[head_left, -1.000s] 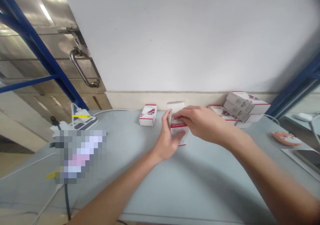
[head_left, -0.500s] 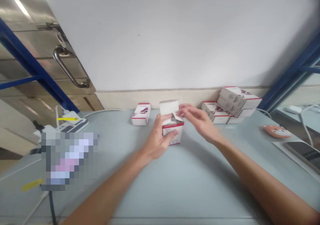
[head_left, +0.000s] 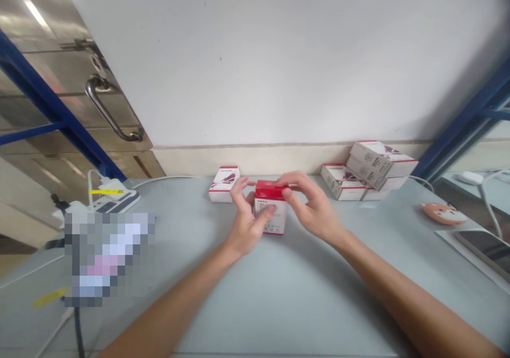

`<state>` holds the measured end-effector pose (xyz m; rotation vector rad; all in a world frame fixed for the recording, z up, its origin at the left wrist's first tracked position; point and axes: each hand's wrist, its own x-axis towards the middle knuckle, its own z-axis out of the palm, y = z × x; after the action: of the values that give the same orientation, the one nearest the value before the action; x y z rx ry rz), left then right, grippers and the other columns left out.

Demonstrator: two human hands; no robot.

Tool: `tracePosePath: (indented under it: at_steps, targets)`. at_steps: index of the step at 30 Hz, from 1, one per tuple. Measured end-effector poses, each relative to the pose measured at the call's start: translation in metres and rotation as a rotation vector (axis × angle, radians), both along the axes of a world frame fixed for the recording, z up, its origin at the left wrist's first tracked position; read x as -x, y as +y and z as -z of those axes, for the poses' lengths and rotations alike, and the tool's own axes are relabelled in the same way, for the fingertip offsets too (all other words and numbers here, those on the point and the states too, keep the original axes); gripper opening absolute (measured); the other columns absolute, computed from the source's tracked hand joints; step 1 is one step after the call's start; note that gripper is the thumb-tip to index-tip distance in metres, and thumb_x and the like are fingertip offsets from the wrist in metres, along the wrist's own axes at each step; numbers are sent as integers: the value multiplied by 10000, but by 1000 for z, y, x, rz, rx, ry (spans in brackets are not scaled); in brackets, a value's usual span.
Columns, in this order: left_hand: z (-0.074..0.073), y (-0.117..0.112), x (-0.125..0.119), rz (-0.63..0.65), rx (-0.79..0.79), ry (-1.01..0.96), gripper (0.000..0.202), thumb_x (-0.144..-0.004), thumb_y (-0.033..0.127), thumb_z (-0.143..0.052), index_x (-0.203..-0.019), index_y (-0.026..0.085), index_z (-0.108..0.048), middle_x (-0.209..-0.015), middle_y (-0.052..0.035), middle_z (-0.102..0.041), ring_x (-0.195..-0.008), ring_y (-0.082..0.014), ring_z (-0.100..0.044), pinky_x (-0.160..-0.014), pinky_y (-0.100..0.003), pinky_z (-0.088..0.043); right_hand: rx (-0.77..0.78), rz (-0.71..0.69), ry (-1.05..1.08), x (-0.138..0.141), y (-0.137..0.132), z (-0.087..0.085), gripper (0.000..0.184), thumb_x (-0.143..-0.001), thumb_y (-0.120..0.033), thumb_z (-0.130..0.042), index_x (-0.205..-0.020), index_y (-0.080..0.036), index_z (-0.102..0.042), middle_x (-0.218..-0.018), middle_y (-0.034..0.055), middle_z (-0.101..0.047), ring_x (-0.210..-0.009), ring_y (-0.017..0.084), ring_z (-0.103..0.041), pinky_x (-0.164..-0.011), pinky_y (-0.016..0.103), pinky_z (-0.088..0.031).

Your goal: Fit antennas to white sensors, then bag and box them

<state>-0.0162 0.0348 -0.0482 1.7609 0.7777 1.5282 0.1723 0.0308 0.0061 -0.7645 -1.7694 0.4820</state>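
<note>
A small white cardboard box [head_left: 270, 219] stands upright on the table in front of me, its red top flap [head_left: 271, 189] folded down over the opening. My left hand [head_left: 249, 222] grips the box from the left, thumb pressed across the printed front and index finger raised near the top corner. At the upper right corner, my right hand [head_left: 313, 206] holds the edge of the red flap between thumb and fingers. The inside of the box is hidden.
A similar box [head_left: 224, 184] lies behind to the left. Several more boxes [head_left: 368, 164] are stacked by the wall at right. An orange animal-faced object [head_left: 444, 213] and a phone [head_left: 484, 249] lie far right. A power strip [head_left: 117, 201] with cables and a blurred-out item [head_left: 109, 257] are left.
The top flap, which stood upright with its white inside showing, is now folded down with its red face up. My right hand has moved in against the top of the box.
</note>
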Motion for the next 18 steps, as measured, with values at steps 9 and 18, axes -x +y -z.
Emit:
tracePosePath:
  at_steps: [9,18]
  targets:
    - [1,5,7,-59,-204,243,558,-1047,378,-598,-1554,328,-372,-1504,-124,-457,-1421,-278,-491,-1220,-500,-420,-72,132,-61,3,-8,-5,113,-1025,-289,-628,-952,-245,-704,-990,52,-726,-924,197,-702,-861,371,-608]
    - [2,19,8,-124,-41,-71,395,-954,440,-728,-1243,278,-514,-1322,-85,-612,-1235,-250,-639,-1087,-455,-513,57,-11,-277,-3,-4,24,653,-925,-433,-763,-1516,-300,-518,-1647,164,-404,-1266,301,-661,-1067,502,-563]
